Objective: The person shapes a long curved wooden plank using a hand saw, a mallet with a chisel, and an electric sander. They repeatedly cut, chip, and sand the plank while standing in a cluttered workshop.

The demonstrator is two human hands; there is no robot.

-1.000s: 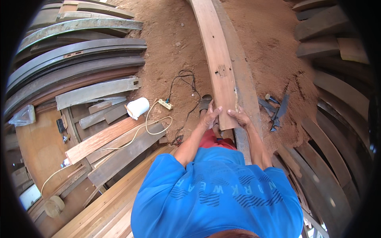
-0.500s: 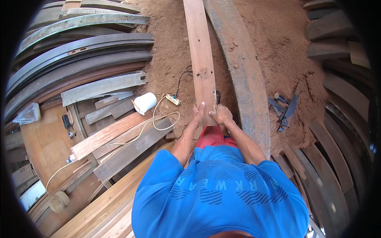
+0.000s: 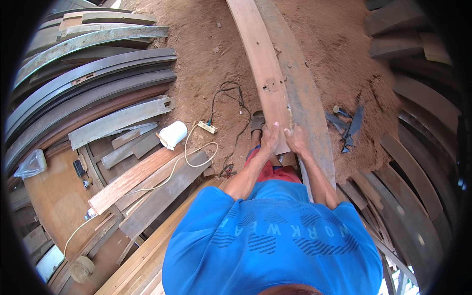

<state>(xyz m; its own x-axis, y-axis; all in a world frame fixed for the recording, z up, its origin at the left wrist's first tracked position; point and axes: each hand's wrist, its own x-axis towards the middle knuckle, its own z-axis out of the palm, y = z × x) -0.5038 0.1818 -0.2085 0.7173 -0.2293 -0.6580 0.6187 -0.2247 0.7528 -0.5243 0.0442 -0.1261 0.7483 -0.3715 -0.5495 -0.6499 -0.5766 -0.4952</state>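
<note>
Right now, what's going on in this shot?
A person in a blue shirt stands on sawdust-covered ground, gripping the near end of a long reddish wooden plank with both hands: the left hand on its left edge, the right hand on its right. The plank runs away from them alongside a greyer weathered plank. A white power strip with cables and a white roll lie to the left; hand tools lie to the right. Stacked curved timbers surround the spot.

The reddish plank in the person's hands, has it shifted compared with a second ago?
Yes. The reddish plank now lies alongside the grey weathered plank; half a second ago it angled away, leaving a wedge of dirt between them.
</note>
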